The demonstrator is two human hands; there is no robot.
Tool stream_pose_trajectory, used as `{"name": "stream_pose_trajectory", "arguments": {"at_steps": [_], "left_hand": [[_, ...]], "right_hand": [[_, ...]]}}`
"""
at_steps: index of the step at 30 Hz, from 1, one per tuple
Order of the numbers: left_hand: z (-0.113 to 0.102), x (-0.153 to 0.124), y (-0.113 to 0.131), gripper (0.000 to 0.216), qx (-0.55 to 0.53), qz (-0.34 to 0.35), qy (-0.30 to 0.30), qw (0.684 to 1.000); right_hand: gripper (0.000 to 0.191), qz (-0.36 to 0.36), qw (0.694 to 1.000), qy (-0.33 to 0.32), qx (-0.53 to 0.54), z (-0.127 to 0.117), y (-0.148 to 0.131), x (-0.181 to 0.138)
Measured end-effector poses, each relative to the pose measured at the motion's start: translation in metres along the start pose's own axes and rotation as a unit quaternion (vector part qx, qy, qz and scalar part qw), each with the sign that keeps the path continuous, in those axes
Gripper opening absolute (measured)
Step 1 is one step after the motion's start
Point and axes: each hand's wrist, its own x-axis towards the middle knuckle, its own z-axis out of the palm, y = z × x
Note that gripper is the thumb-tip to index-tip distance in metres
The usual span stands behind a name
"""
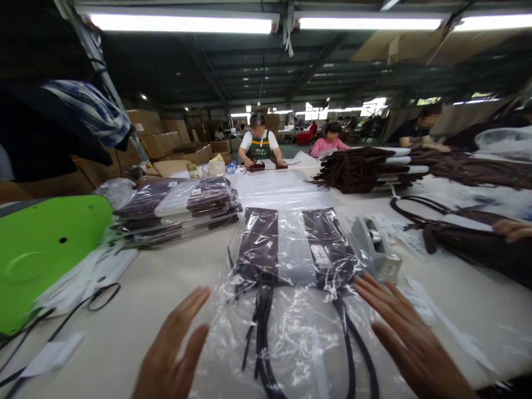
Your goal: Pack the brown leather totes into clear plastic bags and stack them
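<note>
A dark brown handbag (258, 238) lies flat inside a clear plastic bag (299, 327) on the table in front of me. A pale wrap covers the handbag's middle, and its long straps stretch towards me under the plastic. My left hand (174, 343) is at the plastic's left side, fingers out and thumb apart, holding nothing. On the other side my right hand (405, 332) is spread, its fingertips at the plastic's right edge near the handbag's corner. Whether those fingertips touch the plastic I cannot tell.
A grey tape dispenser (369, 244) stands right of the handbag. Bagged handbags (174, 208) are stacked at left, beside a bright green panel (54, 244). Unwrapped brown handbags (357, 169) pile up at back right. Co-workers sit across the table; another person's hand (513, 228) reaches in at right.
</note>
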Motion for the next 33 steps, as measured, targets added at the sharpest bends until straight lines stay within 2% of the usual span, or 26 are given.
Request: {"name": "stream_pose_trajectory", "arguments": {"at_steps": [1, 2, 3, 5, 7, 9, 12, 15, 17, 20, 23, 25, 30, 33], "left_hand": [[0.022, 0.035, 0.011, 0.052, -0.007, 0.041, -0.011, 0.999], [0.047, 0.070, 0.022, 0.050, -0.009, 0.074, -0.020, 0.997], [0.074, 0.102, 0.032, 0.051, -0.002, 0.085, -0.034, 0.996], [0.126, 0.151, 0.041, 0.054, 0.028, 0.070, -0.074, 0.994], [0.168, 0.175, 0.031, 0.059, 0.067, 0.018, -0.134, 0.988], [0.197, 0.175, 0.007, 0.065, 0.074, -0.053, -0.214, 0.973], [0.215, 0.155, -0.031, 0.070, 0.035, -0.115, -0.290, 0.949], [0.211, 0.151, -0.045, 0.069, 0.023, -0.118, -0.290, 0.949], [0.206, 0.169, -0.039, 0.065, 0.033, -0.086, -0.259, 0.962], [0.211, 0.218, -0.018, 0.059, 0.044, -0.004, -0.197, 0.979], [0.235, 0.263, -0.004, 0.055, 0.063, 0.032, -0.180, 0.981], [0.257, 0.277, -0.008, 0.056, 0.087, 0.031, -0.181, 0.979], [0.304, 0.265, -0.041, 0.063, 0.106, -0.053, -0.229, 0.966], [0.312, 0.257, -0.052, 0.066, 0.091, -0.079, -0.255, 0.959]], "right_hand": [[0.055, -0.024, 0.999, -0.035, -0.013, 0.015, -0.007, 0.038], [0.059, -0.043, 0.998, -0.042, -0.028, 0.032, -0.011, 0.075], [0.062, -0.058, 0.996, -0.049, -0.046, 0.049, -0.012, 0.109], [0.063, -0.042, 0.993, -0.065, -0.088, 0.083, -0.001, 0.158], [0.064, 0.012, 0.987, -0.085, -0.134, 0.112, 0.026, 0.176], [0.066, 0.087, 0.975, -0.102, -0.175, 0.134, 0.062, 0.169], [0.074, 0.141, 0.962, -0.125, -0.199, 0.150, 0.109, 0.146], [0.076, 0.187, 0.960, -0.138, -0.155, 0.148, 0.127, 0.148], [0.074, 0.207, 0.964, -0.124, -0.113, 0.141, 0.124, 0.173], [0.071, 0.184, 0.975, -0.089, -0.090, 0.132, 0.111, 0.229], [0.068, 0.155, 0.975, -0.086, -0.133, 0.135, 0.109, 0.278], [0.066, 0.145, 0.968, -0.102, -0.178, 0.144, 0.122, 0.293], [0.065, 0.220, 0.931, -0.197, -0.215, 0.172, 0.176, 0.280], [0.068, 0.242, 0.930, -0.184, -0.208, 0.179, 0.192, 0.269]]}}
